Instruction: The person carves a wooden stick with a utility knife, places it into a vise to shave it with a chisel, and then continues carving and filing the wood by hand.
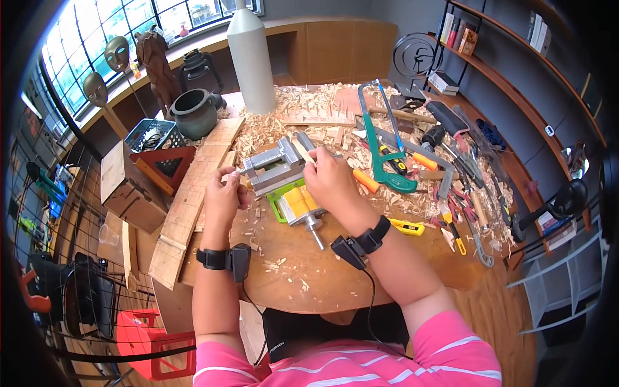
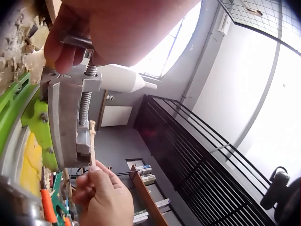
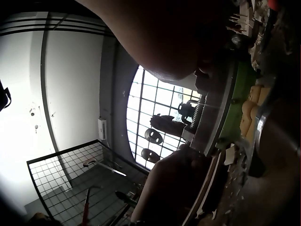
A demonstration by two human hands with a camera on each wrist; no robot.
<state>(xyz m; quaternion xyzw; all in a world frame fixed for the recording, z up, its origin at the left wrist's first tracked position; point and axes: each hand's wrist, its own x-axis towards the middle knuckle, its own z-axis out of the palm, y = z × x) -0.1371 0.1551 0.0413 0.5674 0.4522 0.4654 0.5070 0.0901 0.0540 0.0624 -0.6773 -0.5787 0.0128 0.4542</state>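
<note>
A grey metal bench vise (image 1: 277, 169) stands on the wooden table, its threaded screw (image 2: 84, 108) exposed. My left hand (image 1: 224, 195) is at the screw end, with fingers curled about the vise's metal handle bar (image 2: 77, 41). Over the opposite end, my right hand (image 1: 330, 180) pinches a thin pale wooden strip (image 1: 302, 149) between thumb and fingers. The strip (image 2: 92, 136) stands up at the vise's jaws in the left wrist view. In the right wrist view, the hands are dark and their fingertips partly hidden.
Below the vise sits a green base (image 1: 278, 208) with a yellow block (image 1: 300, 202). Wood shavings (image 1: 264, 132) cover the back of the table. A green hacksaw (image 1: 390, 180), an orange-handled tool (image 1: 366, 181) and a yellow cutter (image 1: 406, 227) lie right. Long planks (image 1: 196, 200) lie left.
</note>
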